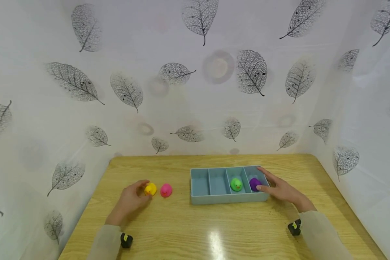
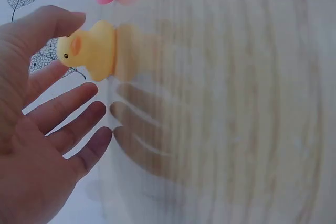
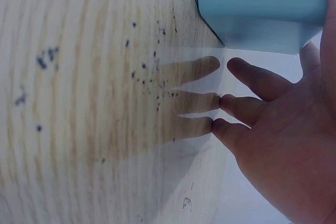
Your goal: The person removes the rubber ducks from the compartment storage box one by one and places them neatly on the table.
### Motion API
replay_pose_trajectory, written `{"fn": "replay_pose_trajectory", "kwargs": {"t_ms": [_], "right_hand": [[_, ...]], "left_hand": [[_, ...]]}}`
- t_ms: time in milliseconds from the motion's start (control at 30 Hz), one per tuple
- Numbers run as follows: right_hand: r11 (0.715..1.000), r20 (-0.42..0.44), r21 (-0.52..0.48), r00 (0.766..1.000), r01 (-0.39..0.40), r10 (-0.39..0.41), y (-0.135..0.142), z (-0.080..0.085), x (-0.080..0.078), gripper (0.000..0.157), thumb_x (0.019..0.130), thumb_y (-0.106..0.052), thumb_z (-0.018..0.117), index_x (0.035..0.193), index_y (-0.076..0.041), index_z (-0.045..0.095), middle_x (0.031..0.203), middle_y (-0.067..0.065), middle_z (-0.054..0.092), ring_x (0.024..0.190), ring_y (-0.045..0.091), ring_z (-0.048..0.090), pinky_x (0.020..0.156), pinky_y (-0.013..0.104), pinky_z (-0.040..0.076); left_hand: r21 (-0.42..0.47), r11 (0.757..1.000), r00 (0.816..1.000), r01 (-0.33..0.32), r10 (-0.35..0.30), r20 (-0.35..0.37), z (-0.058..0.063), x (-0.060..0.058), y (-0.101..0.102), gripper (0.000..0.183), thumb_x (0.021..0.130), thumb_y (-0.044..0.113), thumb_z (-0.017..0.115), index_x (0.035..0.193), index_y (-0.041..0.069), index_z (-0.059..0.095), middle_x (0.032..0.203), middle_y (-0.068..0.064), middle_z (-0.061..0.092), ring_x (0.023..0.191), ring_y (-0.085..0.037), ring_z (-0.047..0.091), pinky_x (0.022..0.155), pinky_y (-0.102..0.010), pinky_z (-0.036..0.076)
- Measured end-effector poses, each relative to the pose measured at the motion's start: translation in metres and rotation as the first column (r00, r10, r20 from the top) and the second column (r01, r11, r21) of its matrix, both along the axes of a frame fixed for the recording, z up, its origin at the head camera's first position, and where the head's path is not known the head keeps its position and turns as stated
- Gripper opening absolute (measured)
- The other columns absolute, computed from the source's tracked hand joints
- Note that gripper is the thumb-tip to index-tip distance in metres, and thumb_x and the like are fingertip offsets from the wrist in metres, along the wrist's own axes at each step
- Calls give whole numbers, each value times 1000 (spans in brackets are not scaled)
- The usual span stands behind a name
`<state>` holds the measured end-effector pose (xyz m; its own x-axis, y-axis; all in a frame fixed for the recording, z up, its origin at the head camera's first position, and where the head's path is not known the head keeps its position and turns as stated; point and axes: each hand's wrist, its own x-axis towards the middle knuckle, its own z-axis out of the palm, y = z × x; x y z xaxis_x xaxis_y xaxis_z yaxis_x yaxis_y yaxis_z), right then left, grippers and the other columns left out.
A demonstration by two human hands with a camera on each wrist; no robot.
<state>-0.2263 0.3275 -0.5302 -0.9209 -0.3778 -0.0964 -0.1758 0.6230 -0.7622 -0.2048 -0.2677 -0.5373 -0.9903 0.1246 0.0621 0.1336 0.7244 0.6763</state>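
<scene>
At the left of the table, my left hand (image 1: pixel 131 198) curves around a small yellow rubber duck (image 1: pixel 150 189). In the left wrist view the thumb and index finger lie on either side of the yellow duck (image 2: pixel 100 51), with the other fingers spread; firm contact is not plain. A pink rubber duck (image 1: pixel 166 190) sits just right of it. My right hand (image 1: pixel 281 188) rests at the right end of a blue-grey divided box (image 1: pixel 229 199), index finger by the far corner, thumb over the rim beside a purple duck (image 1: pixel 254 184), partly hidden. Its other fingers (image 3: pixel 262 83) extend outside the box.
A green duck (image 1: pixel 236 184) sits in the compartment left of the purple one. The two left compartments (image 1: pixel 200 182) show bare floors. Leaf-patterned sheeting (image 1: pixel 188 101) surrounds the wooden table (image 1: pixel 182 231) at the back and sides.
</scene>
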Motion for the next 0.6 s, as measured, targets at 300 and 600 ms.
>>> {"fn": "replay_pose_trajectory", "kwargs": {"t_ms": [300,600], "right_hand": [[1000,-1,-15,1000,-13,13,0,0,0,82,106,-38,64,171,-26,16,175,26,10,153,61,22,116,80,26],[1000,0,-22,1000,-5,5,-3,2,1,82,106,-38,64,171,-21,17,175,28,11,153,61,21,118,79,24]], "left_hand": [[45,999,995,-15,20,-98,14,-2,4,53,96,22,78,143,3,62,141,-25,66,130,-46,61,105,-65,49],[84,995,965,47,-24,-259,34,-7,32,45,96,22,79,137,8,68,136,-15,71,121,-39,66,94,-56,53]]}}
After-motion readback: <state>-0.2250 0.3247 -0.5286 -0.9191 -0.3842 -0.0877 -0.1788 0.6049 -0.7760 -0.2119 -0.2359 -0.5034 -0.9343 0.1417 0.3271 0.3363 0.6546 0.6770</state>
